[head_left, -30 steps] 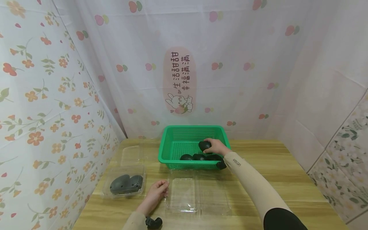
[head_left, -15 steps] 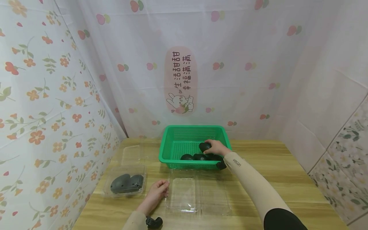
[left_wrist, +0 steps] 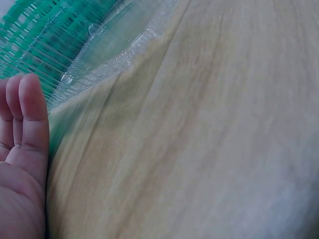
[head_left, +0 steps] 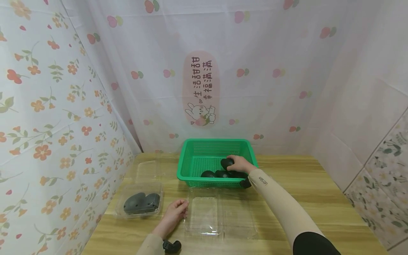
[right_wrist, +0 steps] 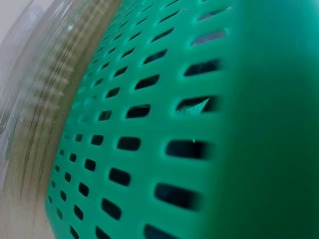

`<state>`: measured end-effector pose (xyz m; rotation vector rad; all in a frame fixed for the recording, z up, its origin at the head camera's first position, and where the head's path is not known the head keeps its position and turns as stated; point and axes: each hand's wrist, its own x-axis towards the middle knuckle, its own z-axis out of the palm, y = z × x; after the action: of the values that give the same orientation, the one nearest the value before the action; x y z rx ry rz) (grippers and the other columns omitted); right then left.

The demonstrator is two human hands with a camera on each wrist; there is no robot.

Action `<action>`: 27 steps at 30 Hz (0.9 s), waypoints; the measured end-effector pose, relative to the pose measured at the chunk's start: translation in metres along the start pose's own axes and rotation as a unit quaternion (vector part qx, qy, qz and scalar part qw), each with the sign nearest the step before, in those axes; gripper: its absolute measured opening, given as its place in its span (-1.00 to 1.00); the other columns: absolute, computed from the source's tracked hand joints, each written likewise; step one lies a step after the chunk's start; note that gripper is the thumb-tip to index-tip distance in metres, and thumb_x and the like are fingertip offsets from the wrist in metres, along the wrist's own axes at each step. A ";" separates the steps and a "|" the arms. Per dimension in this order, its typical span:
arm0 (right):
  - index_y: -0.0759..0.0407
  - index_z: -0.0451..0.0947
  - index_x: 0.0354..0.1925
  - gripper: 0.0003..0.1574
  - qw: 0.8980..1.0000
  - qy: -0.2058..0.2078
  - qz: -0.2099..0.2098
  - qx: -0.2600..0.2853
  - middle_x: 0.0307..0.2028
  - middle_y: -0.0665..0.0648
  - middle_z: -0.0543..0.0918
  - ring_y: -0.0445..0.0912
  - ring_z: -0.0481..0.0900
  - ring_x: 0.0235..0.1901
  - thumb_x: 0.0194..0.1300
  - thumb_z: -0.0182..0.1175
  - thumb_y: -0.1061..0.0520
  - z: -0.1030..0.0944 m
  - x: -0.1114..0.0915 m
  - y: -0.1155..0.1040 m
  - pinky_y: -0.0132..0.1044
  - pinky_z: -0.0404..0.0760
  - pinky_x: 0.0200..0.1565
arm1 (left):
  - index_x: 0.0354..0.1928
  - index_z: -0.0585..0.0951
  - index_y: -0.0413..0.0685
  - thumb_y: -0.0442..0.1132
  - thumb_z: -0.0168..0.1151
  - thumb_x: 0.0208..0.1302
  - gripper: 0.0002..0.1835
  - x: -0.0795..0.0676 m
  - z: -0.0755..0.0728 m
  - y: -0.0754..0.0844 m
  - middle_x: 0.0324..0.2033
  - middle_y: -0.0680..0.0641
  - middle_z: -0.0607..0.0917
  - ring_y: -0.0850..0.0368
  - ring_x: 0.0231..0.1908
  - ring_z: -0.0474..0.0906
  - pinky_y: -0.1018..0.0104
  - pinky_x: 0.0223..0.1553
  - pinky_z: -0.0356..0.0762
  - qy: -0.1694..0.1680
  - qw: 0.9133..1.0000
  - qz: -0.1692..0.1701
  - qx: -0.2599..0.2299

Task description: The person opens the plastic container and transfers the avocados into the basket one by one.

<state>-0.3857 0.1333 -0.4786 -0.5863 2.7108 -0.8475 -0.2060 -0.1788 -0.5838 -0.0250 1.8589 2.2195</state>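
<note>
In the head view my right hand (head_left: pixel 240 163) reaches into the green basket (head_left: pixel 208 179) and grips a smooth black oval object (head_left: pixel 226 163), its exact kind unclear. Several similar dark objects (head_left: pixel 208 174) lie along the basket's near side, partly under that hand. My left hand (head_left: pixel 174 212) is at the left rim of a clear plastic clamshell container (head_left: pixel 205 216), pinching it between thumb and fingers. The container lies opened out flat, its lid (head_left: pixel 239 219) to the right. The left wrist view shows a few fingers (left_wrist: pixel 34 99) beside the clear rim; the right hand is hidden in the right wrist view.
A second clear container (head_left: pixel 159 198) at the left holds dark rounded objects (head_left: pixel 135 202), its lid (head_left: pixel 146 171) raised or laid back behind. Wooden table (head_left: pixel 296 184) extends to the right. A printed curtain (head_left: pixel 271 106) hangs behind the basket.
The head view shifts slightly. Both hands stay almost where they were, the right one still holding the black oval object in the basket.
</note>
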 end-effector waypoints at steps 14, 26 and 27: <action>0.28 0.22 0.34 -0.16 0.999 0.024 0.024 0.016 0.11 0.38 0.50 0.21 0.49 0.07 0.23 0.34 0.04 0.002 -0.004 0.002 0.09 0.49 0.02 | -0.29 0.47 -0.12 -0.16 0.14 0.42 -0.82 -0.001 0.001 0.001 -0.44 -0.01 0.51 0.18 -0.39 0.44 0.35 -0.32 0.52 0.002 1.000 0.000 0.003; 0.30 0.26 0.37 -0.19 0.999 0.030 0.016 0.008 0.27 0.40 0.37 0.28 0.35 0.22 0.28 0.28 0.02 0.005 -0.002 0.008 0.16 0.38 0.16 | -0.27 0.47 -0.20 -0.17 0.14 0.42 -0.79 -0.001 0.002 0.002 -0.44 0.01 0.51 0.18 -0.39 0.44 0.36 -0.33 0.51 -0.002 1.000 0.001 0.003; 0.30 0.26 0.37 -0.20 0.999 0.031 0.015 0.007 0.27 0.40 0.37 0.28 0.34 0.22 0.28 0.28 0.02 0.006 -0.002 0.008 0.16 0.38 0.16 | -0.27 0.47 -0.19 -0.17 0.14 0.42 -0.79 -0.001 0.002 0.003 -0.44 0.01 0.51 0.18 -0.39 0.44 0.36 -0.33 0.51 -0.003 1.000 0.002 0.003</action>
<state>-0.3845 0.1375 -0.4876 -0.5241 2.7592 -0.8914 -0.2050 -0.1774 -0.5807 -0.0146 1.8650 2.2129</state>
